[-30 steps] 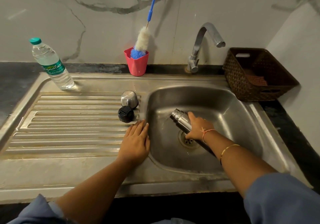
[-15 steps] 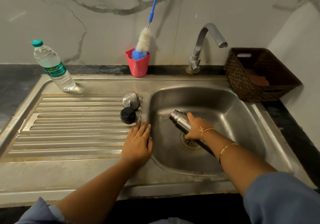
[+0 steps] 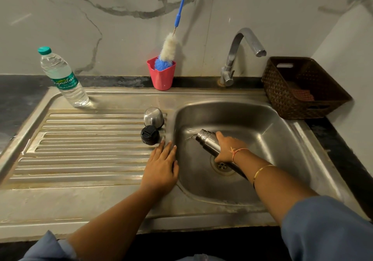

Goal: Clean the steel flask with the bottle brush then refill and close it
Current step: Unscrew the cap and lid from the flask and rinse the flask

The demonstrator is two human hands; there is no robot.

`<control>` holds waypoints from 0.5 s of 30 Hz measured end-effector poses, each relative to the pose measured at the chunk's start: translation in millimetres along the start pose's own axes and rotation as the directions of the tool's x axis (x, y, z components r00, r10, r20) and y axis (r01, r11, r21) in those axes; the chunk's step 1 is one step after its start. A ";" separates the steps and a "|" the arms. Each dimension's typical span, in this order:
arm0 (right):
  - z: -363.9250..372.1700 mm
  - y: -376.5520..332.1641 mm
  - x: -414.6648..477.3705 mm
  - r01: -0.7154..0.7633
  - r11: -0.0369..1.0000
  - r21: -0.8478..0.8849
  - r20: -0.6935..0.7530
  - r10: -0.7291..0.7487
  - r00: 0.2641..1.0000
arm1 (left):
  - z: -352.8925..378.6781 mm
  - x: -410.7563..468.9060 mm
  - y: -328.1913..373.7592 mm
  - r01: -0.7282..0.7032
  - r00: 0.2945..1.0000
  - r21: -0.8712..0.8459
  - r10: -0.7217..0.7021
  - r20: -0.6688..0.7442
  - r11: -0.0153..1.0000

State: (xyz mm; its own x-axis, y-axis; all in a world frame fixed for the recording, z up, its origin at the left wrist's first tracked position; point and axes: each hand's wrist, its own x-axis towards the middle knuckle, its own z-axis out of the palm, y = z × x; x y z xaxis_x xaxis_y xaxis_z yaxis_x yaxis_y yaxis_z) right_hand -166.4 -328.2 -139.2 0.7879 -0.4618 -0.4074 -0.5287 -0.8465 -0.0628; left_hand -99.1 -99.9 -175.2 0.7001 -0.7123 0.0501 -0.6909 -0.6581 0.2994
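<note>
While my left grip (image 3: 161, 168) lies flat on the steel ridge between the draining board (image 3: 90, 139) and the basin (image 3: 272, 131), its fingers are straight, close together and hold nothing. They point to twelve o'clock. The tips end just beside the black stopper (image 3: 150, 135), and I cannot tell whether they touch it.

My right grip (image 3: 228, 147), at three o'clock from the left one, is down in the basin with fingers and thumb curled round the flask (image 3: 207, 140). A red thread sits at that wrist and a gold bangle (image 3: 262, 170) further up the arm. The flask is tilted and lies low over the drain (image 3: 222, 166). Its open, threaded mouth points to ten o'clock, near the basin's left wall. A thin wet streak shows at the mouth.

On the draining board's right edge the stopper stands at ten o'clock from the flask, and the steel cap (image 3: 153, 117) stands mouth-down just beyond, touching or almost touching it.

Farther off, a water bottle (image 3: 63, 79) with a green lid stands on the sink's back left corner, beside the dark table (image 3: 18, 95). At twelve o'clock a red cup (image 3: 161, 77) by the wall holds the brush (image 3: 168, 48) head-down, its blue handle leaning up and right. The tap (image 3: 240, 49) arches over the basin at one o'clock. A brown woven basket (image 3: 282, 91) sits at two o'clock with a cloth (image 3: 302, 95) in it.
</note>
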 end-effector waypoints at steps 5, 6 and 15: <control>-0.5 1.6 1.6 -0.008 1.000 -0.003 -0.006 0.008 1.000 | 1.4 0.7 -0.8 0.000 1.000 0.004 0.000 0.002 1.000; -0.7 1.8 2.1 -0.009 1.000 -0.005 -0.008 0.009 1.000 | 1.4 0.9 -0.7 -0.001 1.000 0.008 0.001 0.005 1.000; -1.8 3.7 6.4 -0.026 0.999 -0.036 -0.034 0.024 0.999 | 1.4 0.3 -1.3 -0.005 1.000 -0.008 0.005 -0.003 1.000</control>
State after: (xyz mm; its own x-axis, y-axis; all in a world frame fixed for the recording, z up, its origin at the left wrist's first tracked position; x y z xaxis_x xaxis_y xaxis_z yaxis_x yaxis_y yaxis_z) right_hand -162.8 -334.8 -140.4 0.7849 -0.4910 -0.3779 -0.5370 -0.8434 -0.0196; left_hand -98.2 -99.6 -177.0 0.6972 -0.7148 0.0549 -0.6930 -0.6524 0.3069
